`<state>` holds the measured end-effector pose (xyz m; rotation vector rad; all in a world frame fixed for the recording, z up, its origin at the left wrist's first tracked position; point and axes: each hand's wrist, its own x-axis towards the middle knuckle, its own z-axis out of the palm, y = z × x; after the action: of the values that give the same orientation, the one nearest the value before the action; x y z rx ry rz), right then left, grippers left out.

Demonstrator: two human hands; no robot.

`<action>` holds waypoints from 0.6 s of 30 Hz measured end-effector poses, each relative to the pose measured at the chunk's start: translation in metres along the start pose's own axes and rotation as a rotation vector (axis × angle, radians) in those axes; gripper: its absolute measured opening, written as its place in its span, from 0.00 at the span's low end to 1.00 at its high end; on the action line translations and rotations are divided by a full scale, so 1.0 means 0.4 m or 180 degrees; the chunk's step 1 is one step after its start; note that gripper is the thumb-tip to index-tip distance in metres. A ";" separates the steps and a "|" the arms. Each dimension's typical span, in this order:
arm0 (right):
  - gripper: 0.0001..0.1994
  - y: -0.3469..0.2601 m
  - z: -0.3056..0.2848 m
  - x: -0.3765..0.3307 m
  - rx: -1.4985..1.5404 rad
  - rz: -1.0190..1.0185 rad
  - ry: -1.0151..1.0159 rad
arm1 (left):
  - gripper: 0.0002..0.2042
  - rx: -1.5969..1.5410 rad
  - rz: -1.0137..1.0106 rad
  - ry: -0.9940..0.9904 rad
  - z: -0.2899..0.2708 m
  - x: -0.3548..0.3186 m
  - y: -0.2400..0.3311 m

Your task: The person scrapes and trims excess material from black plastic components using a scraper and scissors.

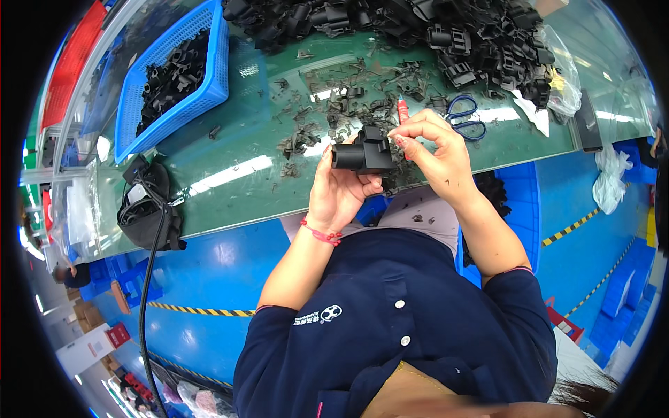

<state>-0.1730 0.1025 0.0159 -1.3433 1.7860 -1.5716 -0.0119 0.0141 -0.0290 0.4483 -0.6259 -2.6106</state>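
A black plastic part [364, 155] with a round barrel on its left side rests in my left hand [336, 188], whose fingers curl around it from below and the left. My right hand [435, 150] is at the part's right side, thumb and forefinger pinched together. Whatever is between those fingertips is too small to make out. A red-handled tool [403, 110] with a pale tip runs partly behind the right fingers; I cannot tell whether they touch it. Dark blue-handled scissors [467, 118] lie just right of that hand.
Black trimmings [303, 139] litter the green tabletop [272, 150]. A large heap of black parts [456, 45] covers the far side. At left stand a blue basket [219, 87] of parts and a black bag [155, 219] with a cable. A blue bin [526, 209] is below the table edge.
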 end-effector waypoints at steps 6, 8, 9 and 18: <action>0.04 -0.004 -0.010 -0.007 -0.0653 -0.0253 -0.0331 | 0.27 -0.0086 0.0007 -0.0086 -0.011 0.000 -0.003; 0.05 -0.016 0.001 -0.008 -0.0522 -0.0269 -0.0112 | 0.27 -0.0053 0.0006 -0.0114 -0.019 0.001 -0.005; 0.05 -0.015 0.002 -0.011 -0.0521 -0.0266 -0.0108 | 0.27 -0.0004 0.0103 -0.0151 -0.026 0.003 -0.007; 0.06 -0.024 0.010 -0.022 -0.1528 -0.0763 -0.0093 | 0.27 0.1227 0.0820 -0.0089 0.004 -0.005 -0.014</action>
<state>-0.1621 0.1086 0.0210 -1.8447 2.1368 -1.2634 -0.0125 0.0202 -0.0299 0.4136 -1.1252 -2.2575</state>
